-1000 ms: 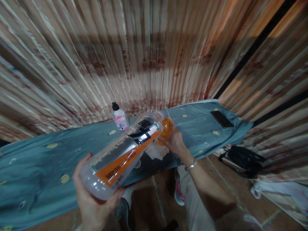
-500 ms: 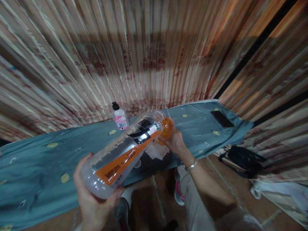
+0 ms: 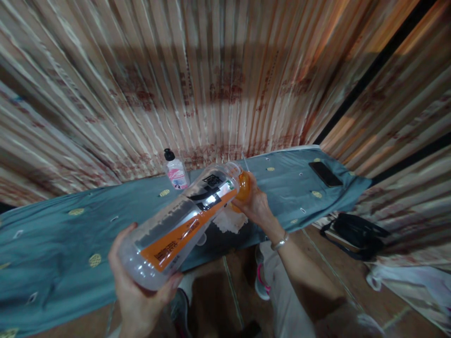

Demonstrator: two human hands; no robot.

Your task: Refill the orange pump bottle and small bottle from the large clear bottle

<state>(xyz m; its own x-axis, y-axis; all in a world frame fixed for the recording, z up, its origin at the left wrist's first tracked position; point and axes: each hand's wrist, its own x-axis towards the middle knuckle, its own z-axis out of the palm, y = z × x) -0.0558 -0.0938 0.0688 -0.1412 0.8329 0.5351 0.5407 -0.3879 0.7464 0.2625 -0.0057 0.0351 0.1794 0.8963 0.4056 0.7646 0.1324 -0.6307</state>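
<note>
My left hand (image 3: 141,286) is closed around the base of a large clear plastic bottle (image 3: 165,220) with an orange and black label. The bottle is tilted, its neck pointing up and to the right. At that neck, my right hand (image 3: 255,202) is wrapped round a small, see-through orange container (image 3: 243,188); its exact kind is partly hidden by the fingers. The bottle's mouth lies right beside the orange container, and I cannot tell whether they touch. Crumpled white tissue (image 3: 230,220) lies below the right hand. A pump bottle (image 3: 176,173) with a black top stands behind.
A teal patterned cloth (image 3: 70,244) covers the long table. A dark phone (image 3: 324,173) lies at its right end. On the floor to the right sit a black bag (image 3: 359,232) and a white plastic bag (image 3: 405,277). A striped curtain-like wall (image 3: 218,94) rises behind.
</note>
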